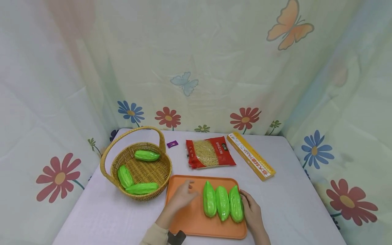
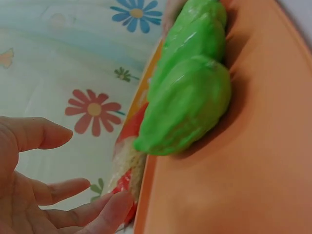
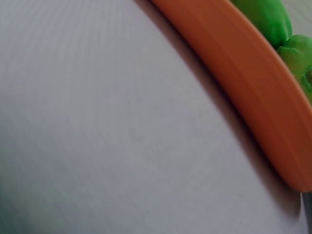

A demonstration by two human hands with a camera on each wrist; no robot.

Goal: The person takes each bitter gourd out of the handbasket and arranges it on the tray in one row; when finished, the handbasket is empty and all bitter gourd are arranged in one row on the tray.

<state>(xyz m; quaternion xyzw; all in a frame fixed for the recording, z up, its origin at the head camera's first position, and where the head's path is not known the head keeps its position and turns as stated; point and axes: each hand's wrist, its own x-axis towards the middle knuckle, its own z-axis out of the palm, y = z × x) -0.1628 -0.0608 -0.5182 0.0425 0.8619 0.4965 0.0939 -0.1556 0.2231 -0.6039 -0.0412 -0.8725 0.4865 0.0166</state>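
Observation:
Three green bitter melons lie side by side on the orange tray (image 1: 190,226): a left one (image 1: 209,200), a middle one (image 1: 223,204) and a right one (image 1: 236,205). My left hand (image 1: 182,195) hovers over the tray's left half, fingers parted and holding nothing; the left wrist view shows its fingers (image 2: 61,190) apart from the nearest bitter melon (image 2: 187,107). At the tray's right rim, my right hand (image 1: 252,211) rests against the right melon's outer side, its fingers partly hidden. The right wrist view shows only the tray's side (image 3: 243,78) and parts of melons, not the hand.
A wicker basket (image 1: 168,166) with a tall handle stands left of the tray, holding three more bitter melons. Behind the tray lie a red bag of pasta (image 1: 208,153), a small purple packet (image 1: 172,144) and a long yellow pasta box (image 1: 251,156). Floral curtains (image 1: 214,68) surround the table.

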